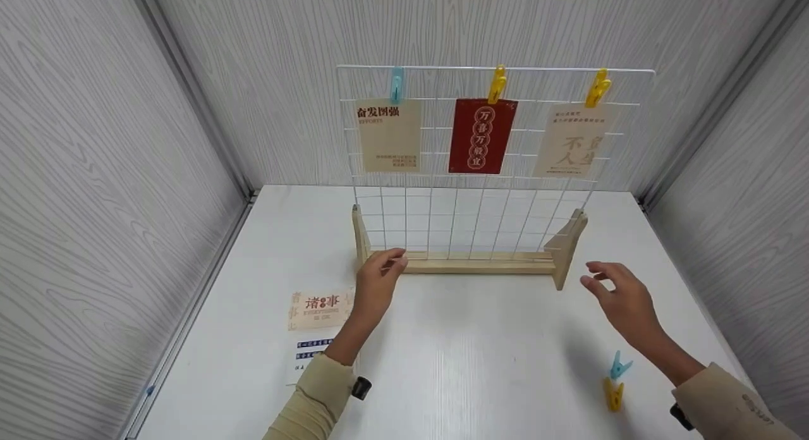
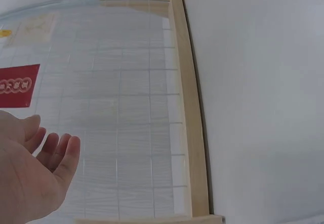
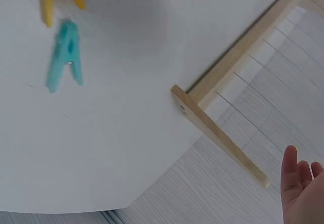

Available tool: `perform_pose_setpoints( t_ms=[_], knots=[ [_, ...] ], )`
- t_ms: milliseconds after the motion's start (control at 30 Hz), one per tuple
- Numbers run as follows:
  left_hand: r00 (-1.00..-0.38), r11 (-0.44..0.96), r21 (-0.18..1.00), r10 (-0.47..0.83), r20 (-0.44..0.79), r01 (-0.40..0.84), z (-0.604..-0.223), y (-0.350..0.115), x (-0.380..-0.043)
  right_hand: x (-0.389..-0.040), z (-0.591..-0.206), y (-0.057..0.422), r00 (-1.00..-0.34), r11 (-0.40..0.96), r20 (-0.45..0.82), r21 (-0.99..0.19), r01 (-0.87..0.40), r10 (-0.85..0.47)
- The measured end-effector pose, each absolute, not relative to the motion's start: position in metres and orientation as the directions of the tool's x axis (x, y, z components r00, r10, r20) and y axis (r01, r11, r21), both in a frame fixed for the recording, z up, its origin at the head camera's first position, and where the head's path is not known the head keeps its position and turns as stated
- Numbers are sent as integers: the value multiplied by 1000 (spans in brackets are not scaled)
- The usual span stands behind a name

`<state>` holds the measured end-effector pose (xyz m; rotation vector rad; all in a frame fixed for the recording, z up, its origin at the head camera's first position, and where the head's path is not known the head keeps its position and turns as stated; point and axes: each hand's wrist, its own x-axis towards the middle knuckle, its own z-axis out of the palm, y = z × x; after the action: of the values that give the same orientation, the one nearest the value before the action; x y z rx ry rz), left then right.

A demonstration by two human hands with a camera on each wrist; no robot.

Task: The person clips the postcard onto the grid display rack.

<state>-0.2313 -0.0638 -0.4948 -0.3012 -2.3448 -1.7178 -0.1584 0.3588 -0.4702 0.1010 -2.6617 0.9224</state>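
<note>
A white wire grid [image 1: 477,215] stands upright in a wooden base [image 1: 480,266]. Along its top hang three cards: a cream card [image 1: 390,136] under a blue clothespin [image 1: 397,86], a red card [image 1: 483,136] under a yellow clothespin [image 1: 497,85], and a pale card [image 1: 575,141] under another yellow clothespin [image 1: 597,88]. My left hand [image 1: 377,287], fingers loosely bent and holding nothing, hovers before the base's left end. To the right of the base my right hand [image 1: 622,301] is raised, likewise holding nothing.
Two more cards lie on the white table at left: a beige card [image 1: 321,307] and, partly behind my left arm, a white card with blue bands [image 1: 313,351]. At right lie a loose blue clothespin [image 1: 619,365] and a yellow clothespin [image 1: 612,394]. Panels enclose the table.
</note>
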Motion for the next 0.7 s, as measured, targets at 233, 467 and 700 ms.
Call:
perform_pose_setpoints(
  t_ms=[233, 467, 700],
  knots=[
    [-966, 330, 913, -15, 259, 240, -515, -101, -228, -142, -504, 369, -971, 817, 237, -555, -157, -25],
    [-978, 401, 904, -75, 194, 149, -530, -137, -224, -124, -530, 386, -992, 873, 125, -479, -90, -34],
    [-987, 490, 871, -126, 104, 29, -540, -169, -230, -116, -544, 406, -996, 896, 81, -437, -80, -49]
  ],
)
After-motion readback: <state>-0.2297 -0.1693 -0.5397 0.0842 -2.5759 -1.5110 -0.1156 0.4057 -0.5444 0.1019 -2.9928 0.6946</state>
